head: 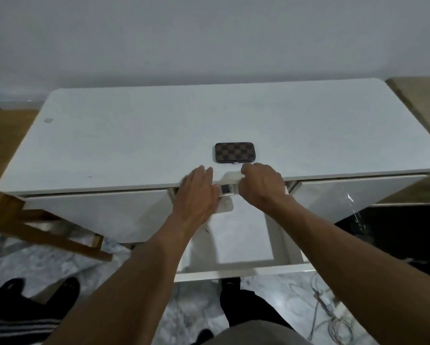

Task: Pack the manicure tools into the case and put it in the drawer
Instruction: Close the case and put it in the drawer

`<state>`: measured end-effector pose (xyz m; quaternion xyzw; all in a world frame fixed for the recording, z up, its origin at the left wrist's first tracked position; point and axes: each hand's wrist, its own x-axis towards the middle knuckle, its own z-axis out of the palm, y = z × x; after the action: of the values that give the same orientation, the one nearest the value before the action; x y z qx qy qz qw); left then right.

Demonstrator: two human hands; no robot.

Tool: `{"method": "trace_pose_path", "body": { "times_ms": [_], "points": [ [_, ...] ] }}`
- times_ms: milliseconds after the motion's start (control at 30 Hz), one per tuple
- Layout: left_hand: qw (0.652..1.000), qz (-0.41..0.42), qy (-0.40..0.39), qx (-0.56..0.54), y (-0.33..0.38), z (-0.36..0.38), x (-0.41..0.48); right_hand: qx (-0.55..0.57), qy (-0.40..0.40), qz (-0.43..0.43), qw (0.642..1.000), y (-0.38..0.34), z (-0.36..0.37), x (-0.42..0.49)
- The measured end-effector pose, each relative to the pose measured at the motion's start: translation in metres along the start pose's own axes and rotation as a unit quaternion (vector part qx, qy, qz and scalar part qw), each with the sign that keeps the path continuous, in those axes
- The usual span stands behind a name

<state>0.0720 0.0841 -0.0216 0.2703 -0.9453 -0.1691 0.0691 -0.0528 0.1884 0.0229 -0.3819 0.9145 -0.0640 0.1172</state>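
Case (232, 152) lying closed on white desk (109, 145), near front edge, just beyond both hands. Drawer (243, 241) standing open below. Left hand (196, 192) resting flat on desk edge, fingers straight. Right hand (262, 183) curling at edge; cannot tell whether gripping anything. Small white gadget (225, 189) showing between hands.

A case (232, 152) lies on the table (109, 135) near its front edge; the pulled-out drawer (243, 245) sits below it; left hand (196, 192) and right hand (261, 183) are side by side at that edge, before the case.
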Motion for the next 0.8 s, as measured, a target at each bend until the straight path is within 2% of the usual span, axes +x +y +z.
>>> {"method": "trace_pose_path", "body": {
  "times_ms": [100,267,433,600,800],
  "points": [
    [0.996,-0.027,-0.055,0.061,-0.001,0.022,0.009,0.004,0.003,-0.027,1.0,-0.002,0.0,0.033],
    [0.994,-0.025,-0.031,0.103,-0.004,0.044,0.003,0.0,-0.028,-0.073,0.997,0.0,0.009,0.069],
    [0.994,-0.021,-0.04,0.097,-0.008,0.043,0.003,0.006,-0.056,-0.071,0.996,-0.004,0.003,0.083],
    [0.995,-0.016,-0.047,0.084,-0.007,0.038,0.001,0.002,-0.083,-0.045,0.996,0.0,-0.006,0.073],
    [0.995,0.0,-0.064,0.078,-0.011,0.029,0.0,0.013,-0.079,-0.024,0.997,0.005,0.001,0.024]
  ]
}}
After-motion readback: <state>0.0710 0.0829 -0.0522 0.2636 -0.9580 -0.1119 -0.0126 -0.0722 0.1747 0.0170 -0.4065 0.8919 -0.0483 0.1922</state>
